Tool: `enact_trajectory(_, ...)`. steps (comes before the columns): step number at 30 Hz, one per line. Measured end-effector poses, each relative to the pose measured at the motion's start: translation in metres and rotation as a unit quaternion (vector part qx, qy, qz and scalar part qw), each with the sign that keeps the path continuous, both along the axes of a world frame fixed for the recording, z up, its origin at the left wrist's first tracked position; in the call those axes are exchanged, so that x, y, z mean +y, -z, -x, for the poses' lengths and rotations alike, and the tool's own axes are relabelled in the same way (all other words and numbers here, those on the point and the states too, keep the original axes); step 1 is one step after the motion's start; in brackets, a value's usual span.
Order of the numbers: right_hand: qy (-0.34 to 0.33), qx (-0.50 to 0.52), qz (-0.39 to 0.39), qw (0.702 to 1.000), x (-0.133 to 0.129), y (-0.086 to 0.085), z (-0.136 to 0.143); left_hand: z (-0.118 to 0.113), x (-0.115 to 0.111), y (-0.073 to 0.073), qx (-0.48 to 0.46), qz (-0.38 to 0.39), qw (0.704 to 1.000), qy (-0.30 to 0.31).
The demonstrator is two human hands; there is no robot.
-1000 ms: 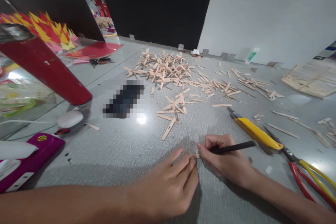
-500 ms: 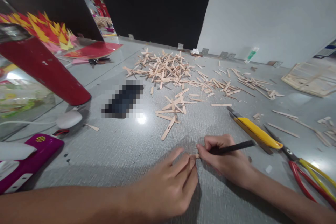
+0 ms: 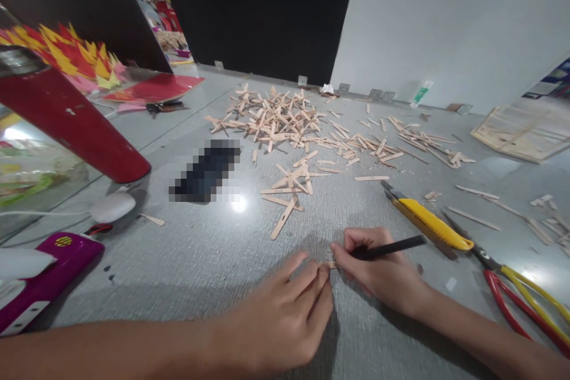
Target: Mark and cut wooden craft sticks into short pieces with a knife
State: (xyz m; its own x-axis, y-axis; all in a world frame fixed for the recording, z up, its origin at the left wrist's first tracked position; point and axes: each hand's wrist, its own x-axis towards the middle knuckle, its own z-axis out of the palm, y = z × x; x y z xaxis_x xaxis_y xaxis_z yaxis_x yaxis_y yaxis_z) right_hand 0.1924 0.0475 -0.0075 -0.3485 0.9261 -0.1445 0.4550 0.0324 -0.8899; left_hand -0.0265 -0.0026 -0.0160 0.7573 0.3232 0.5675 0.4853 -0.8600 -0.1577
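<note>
I see a short stretch of a pale wooden stick [image 3: 332, 265] running sideways between the fingertips of the left hand [image 3: 289, 312] and the right hand [image 3: 378, 267], its ends covered, so I cannot tell its full length. I also make out a slim black pen [image 3: 396, 247], slanting through the right hand's grip, back end to the right, tip hidden from me.
</note>
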Motion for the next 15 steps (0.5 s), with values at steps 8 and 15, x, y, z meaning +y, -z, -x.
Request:
enact_trajectory(8, -0.019, 0.002, -0.025, 1.000, 0.0013, 0.0015, -0.0032, 0.0009, 0.0005, 0.0013, 0.009, 0.000, 1.000, 0.006)
enact_trajectory(15, -0.007, 0.009, 0.013, 1.000, -0.0008, 0.0006, -0.0019, 0.0001, 0.0009, 0.0006, 0.003, 0.001, 1.000, 0.004)
